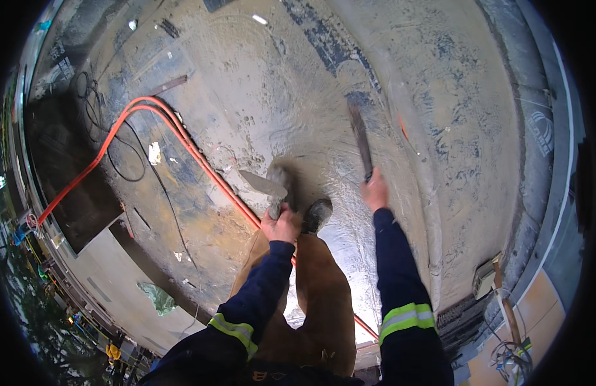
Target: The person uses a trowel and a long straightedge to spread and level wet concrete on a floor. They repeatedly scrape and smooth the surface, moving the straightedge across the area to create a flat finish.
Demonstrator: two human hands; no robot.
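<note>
My left hand (pixel 282 225) is closed round the handle of a pointed trowel (pixel 264 184), its grey blade angled up and left over the floor beside my boots. My right hand (pixel 375 191), farther right, grips the near end of a long, narrow dark tool (pixel 361 138). It looks like a finishing trowel seen nearly edge-on; its far end is blurred and lies at or just above the wet cement (pixel 330 141). I cannot tell whether it touches. A dark boot (pixel 320 214) stands between my hands.
Twin orange hoses (pixel 182 132) run from the left edge to my feet. A thin black cable (pixel 132 174) loops beyond them. A dark opening (pixel 69 170) lies left, near green plastic (pixel 157 298). A wooden-handled tool (pixel 502 283) lies right. Far below, at lower left, is a person in yellow (pixel 112 352).
</note>
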